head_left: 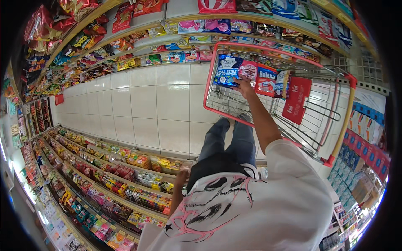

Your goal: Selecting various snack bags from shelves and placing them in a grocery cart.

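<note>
My right hand (244, 86) reaches into a shopping cart (208, 90) with a red-pink rim. Its fingers are closed at the lower right edge of a blue candy bag (227, 69). Right beside the fingers is a pink candy bag (248, 70). A red and blue candy bag (266, 79) and a darker blue bag with a pale top (282, 83) follow in the same row. My left hand (181, 179) hangs low by my hip, near the shelf of small packets; its fingers are too dark and small to make out.
A red panel (297, 100) is fixed on the cart's wire side. Shelves of snack bags (121, 19) run along the far side; several tiers of packaged sweets (121, 167) line the near left. Pale floor tiles (144, 98) lie between them. Hanging goods (362, 121) stand at the right.
</note>
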Motion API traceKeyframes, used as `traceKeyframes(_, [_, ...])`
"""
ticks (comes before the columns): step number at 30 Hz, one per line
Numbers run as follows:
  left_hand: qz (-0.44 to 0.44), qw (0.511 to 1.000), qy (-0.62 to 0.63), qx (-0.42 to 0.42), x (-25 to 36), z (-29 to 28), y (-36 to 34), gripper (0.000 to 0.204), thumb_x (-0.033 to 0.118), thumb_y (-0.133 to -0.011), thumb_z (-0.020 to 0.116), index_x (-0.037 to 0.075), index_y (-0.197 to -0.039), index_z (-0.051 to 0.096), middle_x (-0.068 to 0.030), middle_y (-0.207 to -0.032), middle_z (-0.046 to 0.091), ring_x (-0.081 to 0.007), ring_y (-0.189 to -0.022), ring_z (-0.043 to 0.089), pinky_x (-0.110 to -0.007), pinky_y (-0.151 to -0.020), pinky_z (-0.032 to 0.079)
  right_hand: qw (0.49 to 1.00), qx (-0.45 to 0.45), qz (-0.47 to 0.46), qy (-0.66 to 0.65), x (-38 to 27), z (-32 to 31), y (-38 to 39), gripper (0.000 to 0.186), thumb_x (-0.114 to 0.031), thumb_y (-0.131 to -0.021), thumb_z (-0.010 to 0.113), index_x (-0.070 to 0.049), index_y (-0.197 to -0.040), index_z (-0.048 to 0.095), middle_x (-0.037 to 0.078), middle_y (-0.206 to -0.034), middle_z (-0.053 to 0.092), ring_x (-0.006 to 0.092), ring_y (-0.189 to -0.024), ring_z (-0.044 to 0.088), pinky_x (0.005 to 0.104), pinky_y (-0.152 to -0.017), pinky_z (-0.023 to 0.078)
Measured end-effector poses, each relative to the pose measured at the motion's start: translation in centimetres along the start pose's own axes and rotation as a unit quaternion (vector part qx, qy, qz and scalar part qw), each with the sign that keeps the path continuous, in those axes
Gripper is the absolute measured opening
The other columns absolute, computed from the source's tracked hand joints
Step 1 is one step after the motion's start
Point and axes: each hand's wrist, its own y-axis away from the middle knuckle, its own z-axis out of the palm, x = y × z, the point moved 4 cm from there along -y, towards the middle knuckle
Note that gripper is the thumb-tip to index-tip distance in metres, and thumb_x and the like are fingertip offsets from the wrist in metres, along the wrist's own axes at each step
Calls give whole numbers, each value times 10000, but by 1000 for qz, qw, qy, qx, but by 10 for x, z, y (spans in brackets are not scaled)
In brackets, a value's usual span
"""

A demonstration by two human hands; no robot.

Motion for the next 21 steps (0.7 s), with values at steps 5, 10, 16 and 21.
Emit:
traceKeyframes(5, [-98, 989, 107, -7, -183, 41, 11, 308, 229, -865, 499, 0, -1056, 575, -171, -944, 618, -210, -881, 593, -323, -778, 449, 990, 49, -64, 119, 31, -12, -58, 295, -106, -768, 674, -79, -1039, 560, 46, -934, 607, 179, -825, 606, 356, -655, 552])
traceKeyframes(10, [-117, 989, 84, 27, -137, 37, 27, 329, 225, -874, 498, -7, -1097, 566, -108, -932, 615, -170, -845, 557, -287, -767, 429, 927, 104, -127, 338, 27, 20, -45, 305, -235, -731, 688, -48, -964, 633, 93, -884, 673, 187, -771, 636, 317, -710, 474])
traceKeyframes(16, [-144, 972, 180, 35, -15, 20, 4, 323, 309, -881, 536, 43, -1054, 596, -26, -875, 602, -82, -720, 532, -236, -581, 417, 925, 72, -160, 336, 20, -9, -35, 461, -321, -689, 720, -41, -1040, 613, 116, -935, 665, 213, -857, 631, 322, -759, 470])
traceKeyframes(21, [-105, 980, 161, 55, 49, 10, 11, 330, 313, -876, 543, 42, -1056, 596, -19, -857, 602, -96, -734, 544, -239, -605, 427, 892, 146, -174, 392, 21, -14, -39, 592, -340, -674, 730, 21, -1113, 563, 157, -979, 649, 247, -905, 621, 332, -794, 471])
